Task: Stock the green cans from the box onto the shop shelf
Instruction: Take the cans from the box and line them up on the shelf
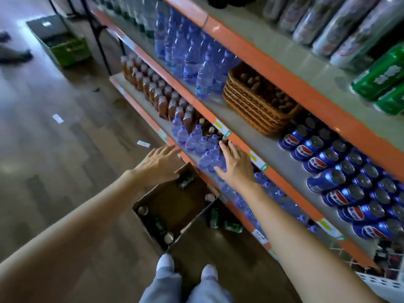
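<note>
An open cardboard box stands on the floor by my feet, against the shelf. Several green cans lie inside it, one near the front and another at the far corner. Two more green cans lie on the floor between box and shelf. Green cans stand on the upper shelf at the far right. My left hand hovers over the box's far flap, fingers spread, holding nothing. My right hand reaches out flat over small blue water bottles on the lower shelf, empty.
The orange-edged shelf runs along the right, carrying blue cola cans, a wicker basket, tall water bottles and brown drink bottles. A green crate sits on the floor far left. Paper scraps litter the wooden floor.
</note>
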`<move>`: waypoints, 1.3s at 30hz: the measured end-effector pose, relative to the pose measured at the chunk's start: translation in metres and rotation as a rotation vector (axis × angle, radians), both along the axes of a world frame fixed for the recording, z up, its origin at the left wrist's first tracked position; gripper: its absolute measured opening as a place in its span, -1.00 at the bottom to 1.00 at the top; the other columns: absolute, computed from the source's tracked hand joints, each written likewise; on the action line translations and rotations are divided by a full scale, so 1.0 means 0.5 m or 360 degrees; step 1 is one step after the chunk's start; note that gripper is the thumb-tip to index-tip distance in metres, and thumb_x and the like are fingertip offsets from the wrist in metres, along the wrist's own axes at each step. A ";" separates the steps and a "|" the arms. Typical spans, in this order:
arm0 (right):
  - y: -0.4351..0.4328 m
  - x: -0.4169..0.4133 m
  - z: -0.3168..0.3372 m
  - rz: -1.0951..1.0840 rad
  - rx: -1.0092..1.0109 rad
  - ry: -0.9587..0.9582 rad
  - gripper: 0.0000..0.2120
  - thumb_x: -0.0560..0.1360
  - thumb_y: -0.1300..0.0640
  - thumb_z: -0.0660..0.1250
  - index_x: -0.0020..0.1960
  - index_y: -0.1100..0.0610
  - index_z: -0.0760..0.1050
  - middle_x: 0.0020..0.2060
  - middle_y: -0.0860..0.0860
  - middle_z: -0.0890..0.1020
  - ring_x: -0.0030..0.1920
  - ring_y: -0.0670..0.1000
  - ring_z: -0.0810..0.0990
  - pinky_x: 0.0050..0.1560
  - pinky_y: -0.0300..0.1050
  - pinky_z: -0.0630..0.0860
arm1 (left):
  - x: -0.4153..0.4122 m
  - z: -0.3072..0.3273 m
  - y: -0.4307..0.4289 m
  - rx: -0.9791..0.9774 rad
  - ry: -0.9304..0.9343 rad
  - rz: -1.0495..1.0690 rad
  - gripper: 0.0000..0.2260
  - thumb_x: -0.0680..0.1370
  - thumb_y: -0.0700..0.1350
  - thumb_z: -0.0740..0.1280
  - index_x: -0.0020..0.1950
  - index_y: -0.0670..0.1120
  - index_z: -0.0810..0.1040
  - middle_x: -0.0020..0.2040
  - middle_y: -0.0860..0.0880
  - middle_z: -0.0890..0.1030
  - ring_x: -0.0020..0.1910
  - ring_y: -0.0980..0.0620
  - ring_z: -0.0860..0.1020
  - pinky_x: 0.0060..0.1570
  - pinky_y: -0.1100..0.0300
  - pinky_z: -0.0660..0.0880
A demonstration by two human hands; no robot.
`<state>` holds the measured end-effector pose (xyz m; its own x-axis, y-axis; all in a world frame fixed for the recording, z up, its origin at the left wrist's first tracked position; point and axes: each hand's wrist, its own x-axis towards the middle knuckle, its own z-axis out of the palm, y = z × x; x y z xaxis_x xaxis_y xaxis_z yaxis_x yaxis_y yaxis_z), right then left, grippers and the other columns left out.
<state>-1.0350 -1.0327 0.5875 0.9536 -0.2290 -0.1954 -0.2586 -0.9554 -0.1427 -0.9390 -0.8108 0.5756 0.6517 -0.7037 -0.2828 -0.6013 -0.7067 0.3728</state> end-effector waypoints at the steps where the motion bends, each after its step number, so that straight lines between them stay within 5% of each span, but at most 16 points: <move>1: 0.001 0.013 -0.018 0.0032 0.0023 0.0032 -0.28 0.53 -0.07 0.25 0.54 0.06 -0.04 0.51 0.14 0.08 0.50 0.14 0.09 0.44 0.11 0.12 | 0.003 -0.011 0.005 -0.0020 0.0043 0.0037 -0.24 0.43 0.21 0.26 0.53 -0.07 0.11 0.52 -0.07 0.15 0.50 -0.07 0.11 0.45 0.05 0.01; 24: -0.106 0.168 -0.686 0.0582 0.0158 0.0568 -0.29 0.55 -0.10 0.18 0.54 -0.04 -0.15 0.53 0.00 0.03 0.52 0.03 0.01 0.46 -0.01 0.03 | -0.174 -0.692 0.015 0.0149 0.0558 0.1220 -0.25 0.50 0.14 0.31 0.53 0.08 -0.08 0.55 0.04 -0.02 0.52 0.01 0.04 0.47 0.14 0.09; 35: -0.056 0.232 -1.123 0.0731 0.0090 0.0619 -0.28 0.53 -0.13 0.22 0.53 -0.06 -0.11 0.52 -0.01 0.07 0.51 0.03 0.03 0.45 -0.04 0.06 | -0.107 -1.085 0.084 0.0081 0.0397 0.1674 -0.17 0.48 0.10 0.36 0.54 -0.05 -0.10 0.55 -0.07 -0.02 0.53 -0.06 -0.02 0.49 0.14 0.00; 39: -0.043 0.272 -1.235 0.0770 -0.0041 0.0624 -0.29 0.52 -0.14 0.22 0.53 0.01 -0.04 0.48 0.08 0.17 0.48 0.09 0.14 0.43 -0.02 0.12 | -0.085 -1.179 0.102 0.0200 0.0303 0.1714 -0.18 0.47 0.11 0.36 0.54 -0.06 -0.07 0.53 -0.10 0.02 0.50 -0.12 0.06 0.46 0.08 0.13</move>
<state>-0.8992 -1.0545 -0.0300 0.8090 0.2020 -0.5520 0.1761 -0.9793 -0.1002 -0.9817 -0.7599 -0.0139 0.8450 0.2481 -0.4737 0.4127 -0.8659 0.2827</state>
